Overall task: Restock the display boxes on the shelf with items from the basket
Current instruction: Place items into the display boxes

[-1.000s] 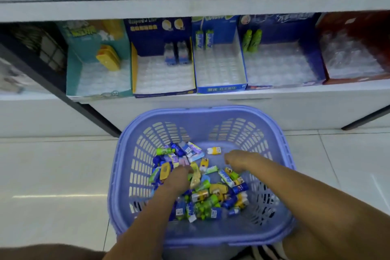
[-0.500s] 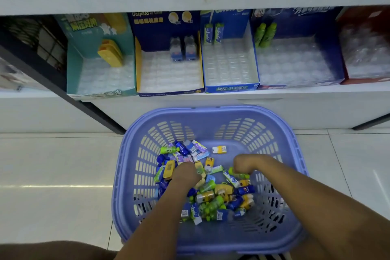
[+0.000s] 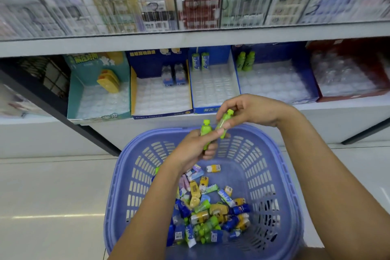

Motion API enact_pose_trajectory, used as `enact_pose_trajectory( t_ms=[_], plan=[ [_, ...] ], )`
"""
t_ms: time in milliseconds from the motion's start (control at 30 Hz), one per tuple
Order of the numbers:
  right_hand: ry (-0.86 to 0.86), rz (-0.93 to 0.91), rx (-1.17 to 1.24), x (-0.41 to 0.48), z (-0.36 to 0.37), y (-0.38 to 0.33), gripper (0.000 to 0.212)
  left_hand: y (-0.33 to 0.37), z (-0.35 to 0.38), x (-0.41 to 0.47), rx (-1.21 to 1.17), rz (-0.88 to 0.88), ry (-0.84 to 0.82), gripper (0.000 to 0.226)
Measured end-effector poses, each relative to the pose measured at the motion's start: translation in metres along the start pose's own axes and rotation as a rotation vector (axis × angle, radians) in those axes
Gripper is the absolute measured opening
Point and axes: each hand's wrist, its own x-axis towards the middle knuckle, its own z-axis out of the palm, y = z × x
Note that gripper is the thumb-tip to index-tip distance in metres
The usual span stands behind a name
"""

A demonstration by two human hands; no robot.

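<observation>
Both hands now lifted out of the pile, left hand (image 3: 194,150) fingers curled round one green bottle (image 3: 205,133), right hand (image 3: 253,112) pinching second green bottle (image 3: 224,121), bottles side by side above basket (image 3: 259,167) far rim, loose items (image 3: 211,213) heaped inside, display boxes (image 3: 160,99) on shelf (image 3: 337,106) beyond

Premises: a retail shop. White shelf (image 3: 341,107) across mid-frame carries open cardboard display boxes (image 3: 160,95); packaged goods (image 3: 198,6) fill the top; a plastic basket (image 3: 280,175) stands on tiled floor (image 3: 52,186), lower centre.
</observation>
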Motion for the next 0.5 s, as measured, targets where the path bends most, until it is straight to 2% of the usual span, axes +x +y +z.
enact_pose_trajectory(
  t_ms=[100,200,333,500],
  plan=[
    [0.122,-0.115,0.144,-0.007,-0.006,-0.010,0.028,0.014,0.011,0.003,0.144,0.202,0.224,0.027],
    [0.294,-0.099,0.355,-0.007,-0.010,-0.014,0.020,0.020,0.018,0.008,0.365,0.381,0.483,0.035],
    [0.387,-0.031,0.342,-0.008,-0.011,-0.020,0.026,0.022,0.028,0.013,0.446,0.497,0.566,0.024],
    [0.428,-0.021,0.374,-0.008,-0.014,-0.020,0.028,0.023,0.039,0.020,0.459,0.533,0.671,0.032]
  ],
)
